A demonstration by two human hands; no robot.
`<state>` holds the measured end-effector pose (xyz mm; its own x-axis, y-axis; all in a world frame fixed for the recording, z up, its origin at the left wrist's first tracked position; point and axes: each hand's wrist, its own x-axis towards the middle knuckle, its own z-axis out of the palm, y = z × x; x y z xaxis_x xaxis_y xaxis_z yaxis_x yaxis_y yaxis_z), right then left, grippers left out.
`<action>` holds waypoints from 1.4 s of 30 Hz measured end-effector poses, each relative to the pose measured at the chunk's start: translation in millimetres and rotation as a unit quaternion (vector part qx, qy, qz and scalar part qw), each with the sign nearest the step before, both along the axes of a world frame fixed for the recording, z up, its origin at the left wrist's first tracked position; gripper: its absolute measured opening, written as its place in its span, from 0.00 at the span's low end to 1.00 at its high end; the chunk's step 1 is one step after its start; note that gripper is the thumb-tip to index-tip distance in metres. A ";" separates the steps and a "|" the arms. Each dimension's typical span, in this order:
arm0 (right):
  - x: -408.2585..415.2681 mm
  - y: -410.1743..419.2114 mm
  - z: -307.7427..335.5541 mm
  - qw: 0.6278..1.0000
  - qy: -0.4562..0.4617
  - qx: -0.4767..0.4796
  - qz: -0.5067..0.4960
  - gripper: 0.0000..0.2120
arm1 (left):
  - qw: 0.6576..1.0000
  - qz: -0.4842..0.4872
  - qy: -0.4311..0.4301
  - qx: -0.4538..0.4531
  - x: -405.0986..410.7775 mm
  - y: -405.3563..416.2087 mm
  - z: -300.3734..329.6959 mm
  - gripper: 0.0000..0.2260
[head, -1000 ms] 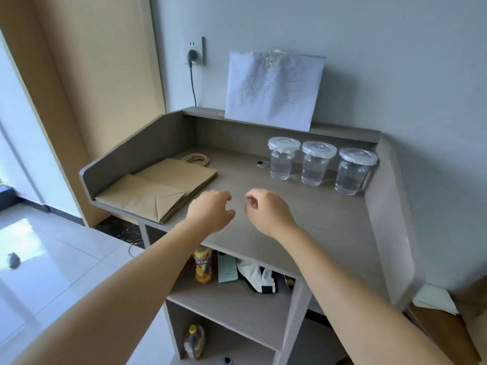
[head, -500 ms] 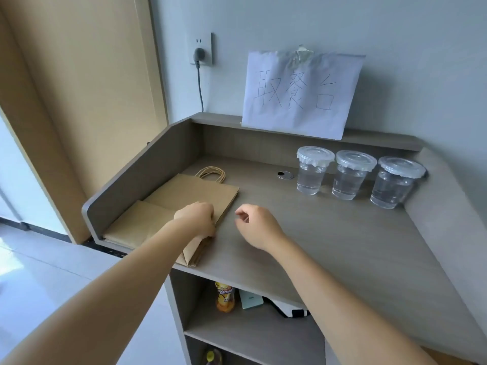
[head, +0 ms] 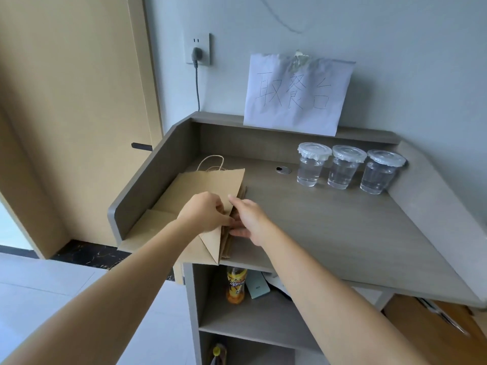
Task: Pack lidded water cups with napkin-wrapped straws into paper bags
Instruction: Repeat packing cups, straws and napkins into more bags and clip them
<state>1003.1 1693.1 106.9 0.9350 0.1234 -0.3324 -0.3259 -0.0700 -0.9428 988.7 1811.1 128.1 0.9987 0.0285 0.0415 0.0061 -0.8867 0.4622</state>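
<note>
Paper bags [head: 200, 191], folded flat and stacked, are seen on the left part of the grey surface [head: 329, 227] in the head view, twine handles at the far end. The top bag's near edge is pinched in the grip of the left hand [head: 204, 216]. The right hand [head: 249, 217] is laid with straight fingers against the stack's right edge. Three lidded water cups [head: 345, 167] are lined up at the back right, well apart from the bags, below a handwritten paper sign [head: 297, 93].
</note>
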 end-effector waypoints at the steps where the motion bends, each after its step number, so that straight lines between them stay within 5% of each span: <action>1: 1.0 2.0 0.3 1.000 -0.003 -0.005 -0.001 0.16 | 1.000 -0.005 -0.014 -0.007 -3.1 0.3 1.1 0.13; 4: -2.0 6.1 4.5 1.000 -0.004 0.001 -0.016 0.06 | 0.998 -0.029 -0.051 0.016 -11.4 -1.9 4.1 0.12; 6: -3.0 6.7 7.4 0.999 -0.020 0.018 -0.039 0.09 | 0.996 -0.049 -0.067 0.029 -16.9 -5.1 5.7 0.14; 12: -24.1 -31.2 11.4 0.986 -0.146 0.026 -0.076 0.12 | 0.982 -0.038 -0.137 -0.121 -24.8 8.1 12.4 0.24; 16: -56.3 -86.0 15.8 0.976 -0.163 0.051 -0.132 0.13 | 0.942 0.067 -0.225 -0.241 -23.3 19.8 15.4 0.30; 20: -97.6 -116.3 13.4 0.958 -0.163 -0.041 -0.233 0.11 | 0.919 0.008 -0.126 -0.373 -31.5 10.9 10.9 0.32; 23: -121.9 -127.7 2.8 0.953 -0.149 -0.085 -0.251 0.07 | 0.852 -0.098 0.044 -0.513 -42.6 0.2 1.8 0.32; 26: -134.7 -143.5 -11.7 0.953 -0.130 -0.137 -0.236 0.12 | 0.814 -0.108 0.050 -0.569 -54.4 -16.3 -8.6 0.29; 28: -145.0 -149.3 -17.9 0.923 -0.177 -0.231 -0.254 0.12 | 0.818 -0.096 0.008 -0.567 -63.7 -33.7 -11.0 0.23; 31: -160.7 -150.0 -13.7 0.820 -0.277 -0.370 -0.337 0.18 | 0.833 -0.123 -0.046 -0.537 -83.6 -65.5 -14.6 0.15; 32: -166.7 -150.6 -6.8 0.824 -0.268 -0.369 -0.336 0.21 | 0.838 -0.138 -0.055 -0.525 -93.9 -79.7 -15.7 0.15; 36: -180.2 -157.0 21.7 0.940 -0.041 -0.143 -0.308 0.31 | 0.841 -0.205 -0.034 -0.500 -126.3 -129.6 -31.4 0.15; 42: -203.2 -191.6 -0.7 0.953 -0.007 -0.056 -0.297 0.10 | 0.797 -0.243 0.092 -0.545 -161.8 -180.1 -54.8 0.15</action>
